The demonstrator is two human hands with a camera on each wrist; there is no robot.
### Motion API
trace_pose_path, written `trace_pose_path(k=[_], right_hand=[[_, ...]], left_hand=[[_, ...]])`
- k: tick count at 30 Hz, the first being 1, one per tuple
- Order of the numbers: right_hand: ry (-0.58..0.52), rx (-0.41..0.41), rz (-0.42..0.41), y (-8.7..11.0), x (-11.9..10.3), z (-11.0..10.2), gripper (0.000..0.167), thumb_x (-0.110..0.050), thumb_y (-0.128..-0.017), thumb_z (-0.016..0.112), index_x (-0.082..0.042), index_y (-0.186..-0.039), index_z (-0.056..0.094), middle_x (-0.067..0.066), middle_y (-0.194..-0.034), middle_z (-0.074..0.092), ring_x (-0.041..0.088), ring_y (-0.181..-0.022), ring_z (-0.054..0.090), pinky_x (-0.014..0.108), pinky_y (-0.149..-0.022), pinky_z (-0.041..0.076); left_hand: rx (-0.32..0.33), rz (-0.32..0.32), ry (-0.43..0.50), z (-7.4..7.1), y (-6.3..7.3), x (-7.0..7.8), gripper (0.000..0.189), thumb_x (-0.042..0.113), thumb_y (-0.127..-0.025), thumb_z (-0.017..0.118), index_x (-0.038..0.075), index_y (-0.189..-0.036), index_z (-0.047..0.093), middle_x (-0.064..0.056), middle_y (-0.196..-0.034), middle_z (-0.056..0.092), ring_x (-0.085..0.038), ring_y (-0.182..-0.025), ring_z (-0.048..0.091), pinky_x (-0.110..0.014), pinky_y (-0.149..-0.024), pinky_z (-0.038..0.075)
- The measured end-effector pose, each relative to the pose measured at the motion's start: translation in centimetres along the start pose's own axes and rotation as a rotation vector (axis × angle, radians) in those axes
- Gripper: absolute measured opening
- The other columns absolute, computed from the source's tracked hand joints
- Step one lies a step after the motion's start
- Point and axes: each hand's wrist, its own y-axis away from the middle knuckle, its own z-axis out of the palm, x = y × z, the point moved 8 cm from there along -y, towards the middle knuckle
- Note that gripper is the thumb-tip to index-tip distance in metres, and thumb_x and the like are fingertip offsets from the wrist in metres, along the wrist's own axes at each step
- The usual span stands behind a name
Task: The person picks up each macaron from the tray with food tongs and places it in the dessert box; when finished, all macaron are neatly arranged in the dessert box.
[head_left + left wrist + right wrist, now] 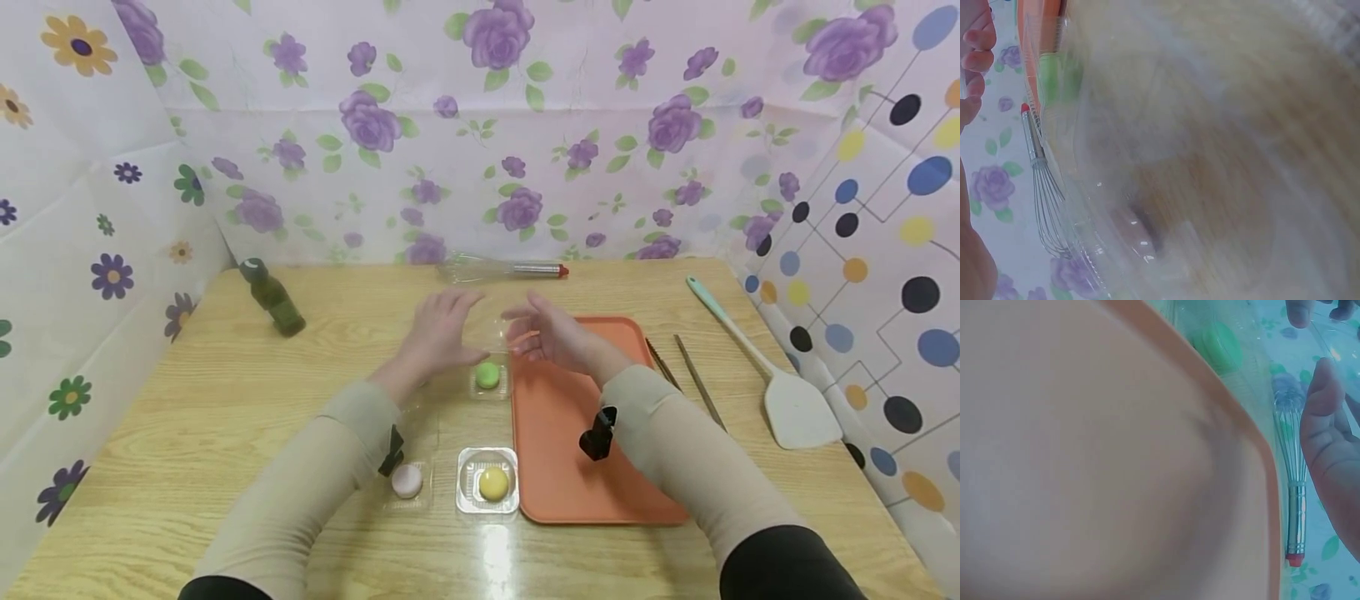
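Between the two hands is a clear plastic lid (491, 333), just behind a green macaron (487, 376) in its clear tray. My left hand (441, 332) holds the lid's left side, thumb spread from the fingers. On the other side my right hand (557, 335), fingers bent, grips the right edge above the orange tray (566, 433). The lid's shine (1336, 353) shows between both hands in the right wrist view. Nearer the front, a yellow macaron (493, 483) sits in a clear box, and a pale pink macaron (407, 481) lies in another beside the left forearm.
A whisk (502, 268) lies along the back of the wooden table (352, 317). At the back left is a dark green bottle (272, 297). Right of the orange tray are thin brown tongs (699, 379) and a white spatula (798, 408). Patterned cloth walls enclose three sides.
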Motion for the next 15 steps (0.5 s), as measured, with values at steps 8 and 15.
trace_pose_path(k=[8, 15], right_hand=[[-0.057, -0.073, 0.009, 0.0, 0.2, 0.4, 0.075, -0.056, -0.096, 0.029, 0.005, -0.141, 0.029, 0.011, -0.094, 0.056, 0.021, -0.079, 0.059, 0.033, -0.075, 0.05], [-0.079, -0.132, 0.073, 0.2, 0.8, 0.4, 0.06, -0.044, -0.097, 0.027, -0.006, -0.143, 0.031, 0.015, -0.095, 0.063, 0.025, -0.084, 0.062, 0.046, -0.092, 0.046]], left_hand=[[0.052, 0.089, -0.089, -0.6, 0.3, 1.0, 0.093, 0.04, -0.065, 0.082, 0.014, -0.141, 0.035, -0.008, -0.13, 0.043, -0.028, -0.111, 0.04, -0.046, -0.093, 0.035], [0.093, 0.175, -0.147, -0.8, 0.8, 1.4, 0.091, 0.041, -0.066, 0.082, 0.012, -0.139, 0.037, -0.007, -0.129, 0.041, -0.027, -0.108, 0.04, -0.043, -0.092, 0.036]])
